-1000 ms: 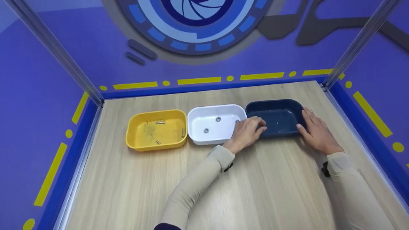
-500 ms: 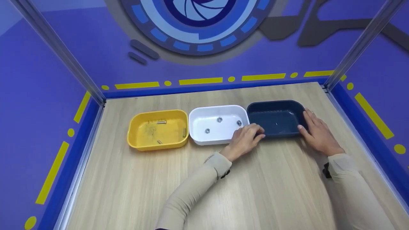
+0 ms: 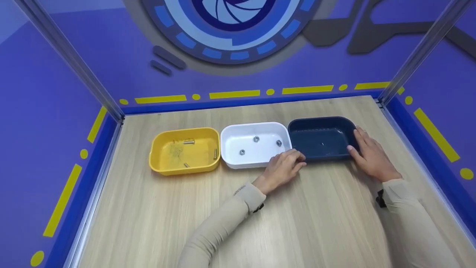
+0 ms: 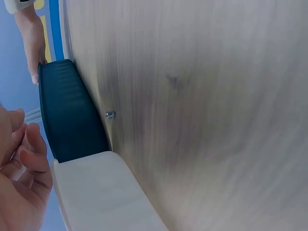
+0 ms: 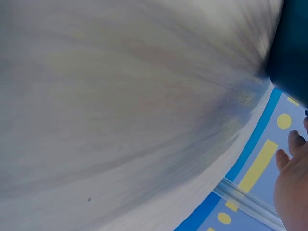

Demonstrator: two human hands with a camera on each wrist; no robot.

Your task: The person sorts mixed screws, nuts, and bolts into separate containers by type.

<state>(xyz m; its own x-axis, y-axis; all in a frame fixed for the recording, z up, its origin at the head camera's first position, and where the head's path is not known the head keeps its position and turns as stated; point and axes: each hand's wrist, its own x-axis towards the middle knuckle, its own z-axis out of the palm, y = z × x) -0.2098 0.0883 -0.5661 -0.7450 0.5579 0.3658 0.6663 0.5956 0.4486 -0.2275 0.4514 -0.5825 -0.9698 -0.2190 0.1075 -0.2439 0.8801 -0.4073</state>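
My left hand [image 3: 280, 169] is over the near corner where the white bin [image 3: 232, 160] meets the dark blue bin [image 3: 334, 155]. Its fingers are loosely bent, with nothing visible between them in the left wrist view. In that view, a small shiny metal piece [image 4: 110, 115] shows against the wood beside the dark bin's near wall; in the head view it is hidden. My right hand [image 3: 373, 158] rests against the right end of the dark bin, fingers extended along the outside and thumb by the near corner. Three metal nuts [image 3: 256, 139] lie spread in the white bin.
To the left, a yellow bin [image 3: 158, 169] holds three small metal bolts [image 3: 189, 142] and some dark marks. All three bins stand in a row on the wooden table [image 3: 290, 230]. Blue printed panels [image 3: 208, 80] with metal corner posts enclose the back and sides.
My left hand has drawn back from over the dark bin toward the near rims, uncovering the right-hand nut in the white bin. The right hand stays at the dark bin's end.
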